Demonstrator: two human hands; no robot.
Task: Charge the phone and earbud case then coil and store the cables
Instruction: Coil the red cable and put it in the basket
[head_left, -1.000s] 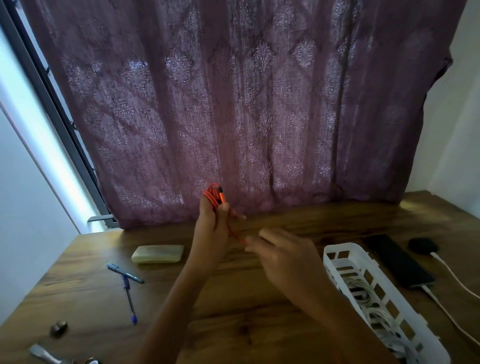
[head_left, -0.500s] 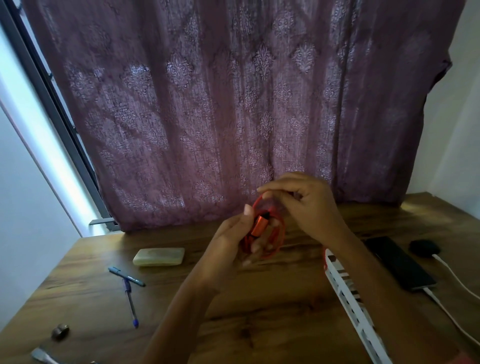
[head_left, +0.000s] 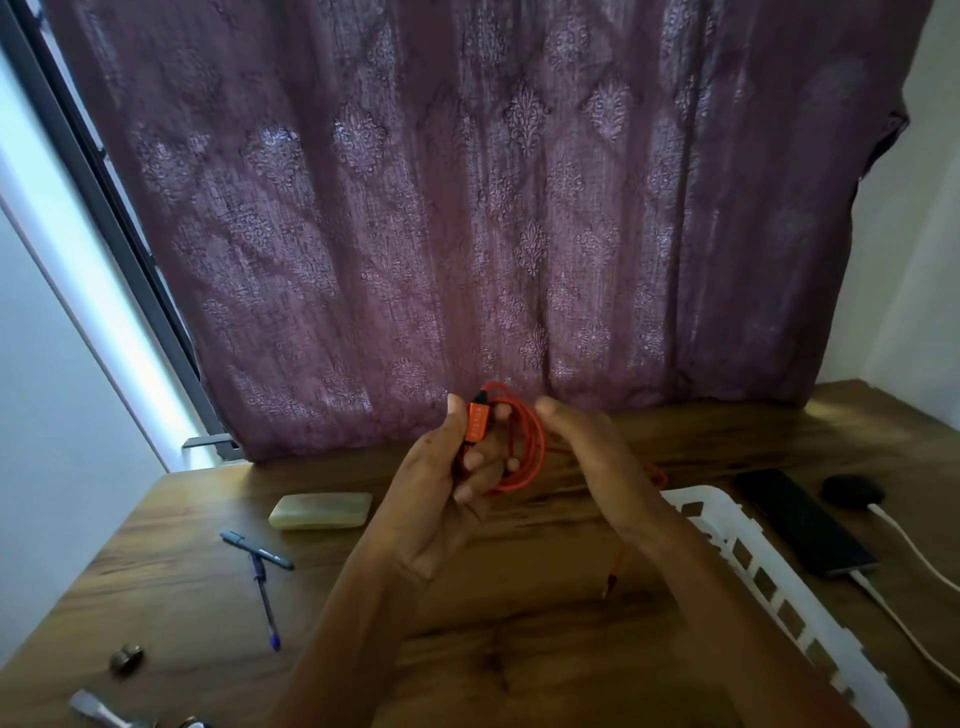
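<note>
We hold an orange cable (head_left: 524, 457) above the middle of the table (head_left: 519, 649), wound into a few loops. Our left hand (head_left: 441, 488) is closed on it: the thumb presses the orange plug housing (head_left: 477, 422) against the fingers (head_left: 480, 458), which pass through the loops. Our right hand (head_left: 592, 457) sits just at 3 o'clock of the coil, fingers loosely curled with the back toward us; we cannot tell whether it grips the strand, though the cable runs past it. A loose tail of the cable hangs down under the right wrist, its end (head_left: 609, 584) near the table top. At 4 o'clock of the hands stands a white slotted basket (head_left: 769, 587), partly hidden by our right forearm. Beyond the basket, at 3 o'clock, a dark phone (head_left: 802, 522) lies flat with a white cable (head_left: 893, 618) at its near end. Just past it, a dark earbud case (head_left: 852, 489) rests with another white cable (head_left: 914, 551) leading off to the right edge. At 9 o'clock of the hands lies a pale bar (head_left: 321, 511); nearer us, at 8 o'clock, are two pens (head_left: 262, 577), touching or crossing. A purple patterned curtain (head_left: 467, 208) hangs at 12 o'clock behind the table.
</note>
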